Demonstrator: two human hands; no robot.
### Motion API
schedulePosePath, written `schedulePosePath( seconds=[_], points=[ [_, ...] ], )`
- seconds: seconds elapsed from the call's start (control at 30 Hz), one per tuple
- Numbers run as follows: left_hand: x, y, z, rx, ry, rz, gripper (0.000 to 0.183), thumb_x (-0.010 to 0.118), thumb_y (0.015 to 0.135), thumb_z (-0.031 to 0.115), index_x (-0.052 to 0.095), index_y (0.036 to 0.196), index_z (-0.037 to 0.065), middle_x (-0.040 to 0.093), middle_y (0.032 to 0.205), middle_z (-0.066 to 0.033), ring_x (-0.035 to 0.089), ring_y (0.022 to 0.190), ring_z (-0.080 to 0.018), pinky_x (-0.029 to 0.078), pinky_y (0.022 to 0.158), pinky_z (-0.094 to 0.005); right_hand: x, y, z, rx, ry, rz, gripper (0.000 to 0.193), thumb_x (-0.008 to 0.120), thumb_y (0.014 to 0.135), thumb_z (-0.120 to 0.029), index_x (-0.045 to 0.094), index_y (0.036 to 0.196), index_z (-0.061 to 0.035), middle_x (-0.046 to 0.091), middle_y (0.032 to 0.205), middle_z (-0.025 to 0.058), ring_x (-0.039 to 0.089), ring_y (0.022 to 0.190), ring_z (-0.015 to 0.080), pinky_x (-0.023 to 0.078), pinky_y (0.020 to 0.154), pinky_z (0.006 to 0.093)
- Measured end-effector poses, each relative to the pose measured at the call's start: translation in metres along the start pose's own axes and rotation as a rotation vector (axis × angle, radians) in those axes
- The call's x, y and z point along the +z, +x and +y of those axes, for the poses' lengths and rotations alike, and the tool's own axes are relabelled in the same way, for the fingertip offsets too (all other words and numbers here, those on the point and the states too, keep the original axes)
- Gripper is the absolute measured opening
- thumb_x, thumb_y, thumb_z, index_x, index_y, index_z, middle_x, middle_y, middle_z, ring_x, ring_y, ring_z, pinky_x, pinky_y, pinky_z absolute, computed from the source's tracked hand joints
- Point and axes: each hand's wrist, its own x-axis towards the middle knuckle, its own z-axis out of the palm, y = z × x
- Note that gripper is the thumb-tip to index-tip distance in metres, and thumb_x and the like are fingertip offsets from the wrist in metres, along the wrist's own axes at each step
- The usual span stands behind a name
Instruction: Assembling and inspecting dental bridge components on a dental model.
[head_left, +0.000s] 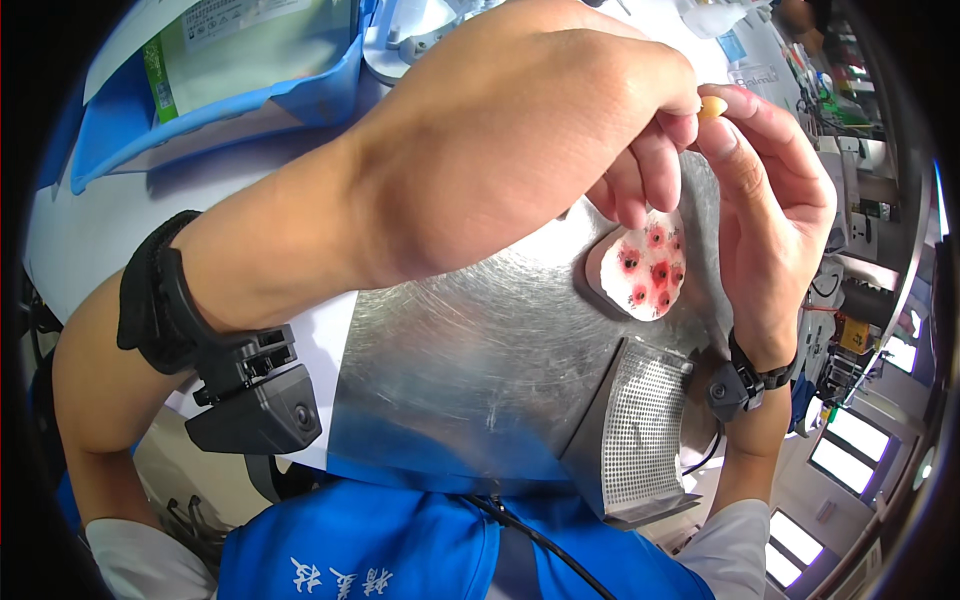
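Blue cloth of the person's vest (400,550) lies nearest, then a perforated metal piece (640,440) and a scratched steel sheet (470,370) covering the counter, bearing a white disc with red spots (645,270). Above it the left hand (500,150) and right hand (770,210) meet, fingers (745,105) closed in a pinch on a small tan bead (711,108) that looks light, hard and easily dropped, best held by fingertips; open steel lies below, with a blue tray (230,110) crowding the far edge
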Motion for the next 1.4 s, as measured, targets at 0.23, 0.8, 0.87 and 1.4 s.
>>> schedulePosePath(
  seconds=[0.23, 0.8, 0.87, 1.4],
  points=[
    [-0.001, -0.003, -0.001, -0.020, -0.045, -0.032, 0.032, 0.049, 0.106, 0.021, 0.063, 0.105, -0.008, 0.070, 0.099, -0.0172, 0.069, 0.087, -0.0198, 0.054, 0.081, -0.0325, -0.006, 0.001, -0.002, 0.089, -0.050, -0.014, 0.027, 0.065, 0.101, -0.003, 0.066, 0.126, 0.0058, 0.071, 0.121, 0.0147, 0.068, 0.112, 0.0196, 0.052, 0.102, 0.0337],
    [-0.009, 0.003, -0.001, -0.051, -0.157, -0.105, 0.033, 0.048, 0.108, 0.023, 0.063, 0.106, -0.007, 0.070, 0.101, -0.0158, 0.069, 0.091, -0.0179, 0.054, 0.084, -0.0310, -0.018, 0.000, 0.009, 0.276, 0.371, -0.033, 0.034, 0.055, 0.108, -0.013, 0.057, 0.135, 0.0065, 0.067, 0.125, 0.0159, 0.068, 0.113, 0.0217, 0.054, 0.098, 0.0347],
    [-0.012, 0.004, -0.002, -0.055, -0.170, -0.114, 0.033, 0.047, 0.108, 0.023, 0.062, 0.106, -0.007, 0.070, 0.101, -0.0156, 0.069, 0.091, -0.0176, 0.054, 0.085, -0.0308, -0.022, -0.001, 0.009, 0.250, 0.299, -0.012, 0.034, 0.056, 0.107, -0.012, 0.057, 0.135, 0.0064, 0.067, 0.126, 0.0155, 0.068, 0.113, 0.0215, 0.054, 0.097, 0.0345],
    [-0.011, 0.005, 0.000, -0.088, -0.266, -0.180, 0.035, 0.046, 0.109, 0.025, 0.062, 0.107, -0.006, 0.070, 0.103, -0.0143, 0.070, 0.094, -0.0158, 0.055, 0.088, -0.0294, -0.006, 0.003, 0.003, 0.193, 0.285, -0.022, 0.023, 0.057, 0.108, -0.013, 0.062, 0.125, 0.0026, 0.067, 0.115, 0.0091, 0.068, 0.104, 0.0174, 0.056, 0.094, 0.0332]
  ],
)
